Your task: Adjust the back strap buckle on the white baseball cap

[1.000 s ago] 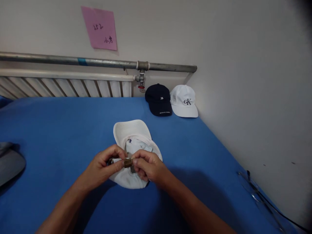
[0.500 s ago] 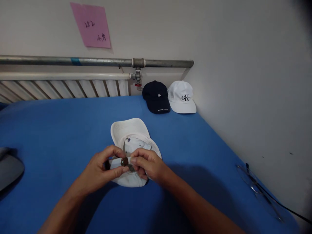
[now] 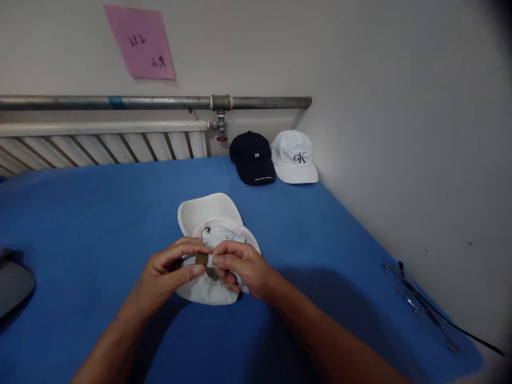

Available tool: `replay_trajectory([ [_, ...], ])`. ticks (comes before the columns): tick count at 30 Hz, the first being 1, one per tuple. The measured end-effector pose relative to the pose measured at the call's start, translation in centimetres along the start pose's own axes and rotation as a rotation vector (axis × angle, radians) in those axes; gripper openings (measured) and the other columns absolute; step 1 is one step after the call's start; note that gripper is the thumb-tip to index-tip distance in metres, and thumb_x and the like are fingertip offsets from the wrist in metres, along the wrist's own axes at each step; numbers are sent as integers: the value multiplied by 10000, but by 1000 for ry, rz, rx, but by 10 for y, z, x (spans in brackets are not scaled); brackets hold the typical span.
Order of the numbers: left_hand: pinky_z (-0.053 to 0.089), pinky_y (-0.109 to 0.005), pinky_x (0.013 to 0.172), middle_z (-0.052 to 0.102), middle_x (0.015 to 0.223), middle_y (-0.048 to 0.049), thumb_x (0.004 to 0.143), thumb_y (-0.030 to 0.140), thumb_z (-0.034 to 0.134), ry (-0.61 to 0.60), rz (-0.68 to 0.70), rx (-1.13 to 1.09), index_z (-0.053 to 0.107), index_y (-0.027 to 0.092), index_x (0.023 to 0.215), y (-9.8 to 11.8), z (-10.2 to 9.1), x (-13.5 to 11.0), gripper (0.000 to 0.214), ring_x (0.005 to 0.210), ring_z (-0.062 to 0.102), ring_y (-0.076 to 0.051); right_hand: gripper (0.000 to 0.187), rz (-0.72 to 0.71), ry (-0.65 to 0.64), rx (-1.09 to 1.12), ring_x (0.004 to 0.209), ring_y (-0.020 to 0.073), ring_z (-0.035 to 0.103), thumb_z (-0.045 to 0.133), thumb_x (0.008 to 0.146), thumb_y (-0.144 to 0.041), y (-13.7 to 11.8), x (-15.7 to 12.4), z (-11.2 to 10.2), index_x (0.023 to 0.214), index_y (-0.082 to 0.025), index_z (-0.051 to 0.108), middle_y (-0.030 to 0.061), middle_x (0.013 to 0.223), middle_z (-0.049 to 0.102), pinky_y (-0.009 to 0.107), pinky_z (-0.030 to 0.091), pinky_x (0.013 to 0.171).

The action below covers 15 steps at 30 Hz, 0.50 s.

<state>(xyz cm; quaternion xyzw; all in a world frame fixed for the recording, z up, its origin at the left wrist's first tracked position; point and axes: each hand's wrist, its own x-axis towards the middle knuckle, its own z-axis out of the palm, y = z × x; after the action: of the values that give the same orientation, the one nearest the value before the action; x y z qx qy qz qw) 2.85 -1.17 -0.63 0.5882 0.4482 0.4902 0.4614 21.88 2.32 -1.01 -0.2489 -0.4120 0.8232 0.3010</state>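
- Left hand and right hand meet over the back of a white cap; both pinch its strap, thumb against fingertips.
- A small brass buckle sits on the strap between the two thumbs; the right thumb tip touches it, the left thumb lies just under it.
- Strap runs left-right across the view, long axis roughly level, held just above the cap's rear opening.
- Other fingers of both hands are curled in, pressed together, not spread.
- Cap lies upside down on the blue cloth, inside facing up, lining label visible.
- Cap's long axis runs away from the person: brim points toward the far wall, back end under the hands.
- Cap is near the middle of the cloth, close to the person.
- Far right corner: navy cap and another white one, the logo cap, side by side, touching, brims toward the person.
- Left edge: part of a grey cap, well apart from the hands.
- Right edge: glasses on the cloth by the wall.
- Behind: radiator, metal pipe, pink note on the wall.
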Motion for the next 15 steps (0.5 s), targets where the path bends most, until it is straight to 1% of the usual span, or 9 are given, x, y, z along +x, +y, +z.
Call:
replay_trajectory([
  [4, 487, -290, 906, 710, 979, -40, 690, 206, 783, 36, -68, -79, 792, 303, 881, -1, 2, -1, 215, 1010, 623, -206, 177, -6, -7, 35, 387, 28, 378, 693, 729, -296, 1, 0, 0, 732, -168, 571, -65, 547, 527, 161, 262, 349],
  [9, 486, -313, 918, 716, 978, -49, 671, 224, 794, 44, -103, -139, 797, 299, 862, -1, 3, -1, 205, 1015, 621, -220, 164, -1, -21, 100, 399, 32, 373, 695, 733, -277, 3, 1, 0, 738, -172, 571, -63, 547, 529, 167, 263, 361],
  [12, 485, -299, 916, 709, 975, -45, 669, 231, 801, 52, -97, -150, 796, 300, 872, -3, 4, 0, 215, 1010, 618, -210, 174, -5, 4, 109, 398, 34, 376, 701, 729, -284, 6, 1, 1, 745, -175, 566, -65, 546, 535, 173, 269, 367],
  [15, 485, -256, 904, 697, 981, -29, 676, 221, 802, 47, -95, -161, 793, 314, 888, -4, 4, 1, 232, 1003, 616, -185, 195, -10, 40, 116, 399, 34, 382, 710, 728, -294, 8, 2, 3, 731, -174, 557, -66, 542, 534, 173, 275, 371],
])
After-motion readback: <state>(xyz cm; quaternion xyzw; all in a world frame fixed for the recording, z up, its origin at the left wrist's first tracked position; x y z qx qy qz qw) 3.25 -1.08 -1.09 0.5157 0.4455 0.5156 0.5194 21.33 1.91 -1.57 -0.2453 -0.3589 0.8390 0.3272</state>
